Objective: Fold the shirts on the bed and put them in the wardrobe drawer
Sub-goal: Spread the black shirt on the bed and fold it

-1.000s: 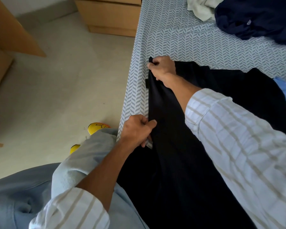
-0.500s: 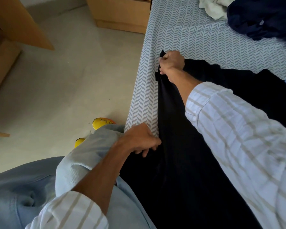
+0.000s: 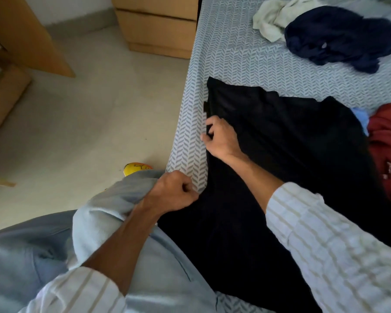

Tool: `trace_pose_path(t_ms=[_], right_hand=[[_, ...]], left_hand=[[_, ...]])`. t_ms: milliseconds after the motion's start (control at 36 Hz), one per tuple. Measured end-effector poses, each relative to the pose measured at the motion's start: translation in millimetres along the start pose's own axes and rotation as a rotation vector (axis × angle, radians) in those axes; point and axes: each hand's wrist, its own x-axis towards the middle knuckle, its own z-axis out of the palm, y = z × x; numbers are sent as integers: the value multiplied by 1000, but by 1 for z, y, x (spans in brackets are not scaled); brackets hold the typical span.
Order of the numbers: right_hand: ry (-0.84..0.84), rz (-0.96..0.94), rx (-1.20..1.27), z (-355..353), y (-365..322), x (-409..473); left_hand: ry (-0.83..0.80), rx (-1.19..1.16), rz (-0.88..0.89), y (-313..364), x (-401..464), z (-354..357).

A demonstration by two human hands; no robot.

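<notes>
Black shirt [image 3: 280, 143]: spread on bed [image 3: 235, 53], near edge; lower part cut off by my sleeve. Right hand [image 3: 221, 137]: fingers curled, pinching its left edge. Left hand [image 3: 176, 193]: fisted at the hem; grip hidden, I cannot tell.

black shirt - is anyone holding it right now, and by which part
Yes. Both hands hold the black shirt along its left edge: the right hand partway up, the left hand nearer the body.
</notes>
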Motion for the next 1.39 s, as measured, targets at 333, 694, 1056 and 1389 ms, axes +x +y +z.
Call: trace_pose_path(t_ms=[333,694,1056,1389], right_hand=[[-111,-119,-10,6,1,-92],[51,-69,61,-17,65,-169],[332,309,1,-157,203,-68],[352,531,-113,-229,311,-27]], left_hand=[[150,105,14,-5,-27,19],[234,424,116,34,-23,24],[-157,340,296,149,79,51],[-308,619,256,199,139,90]])
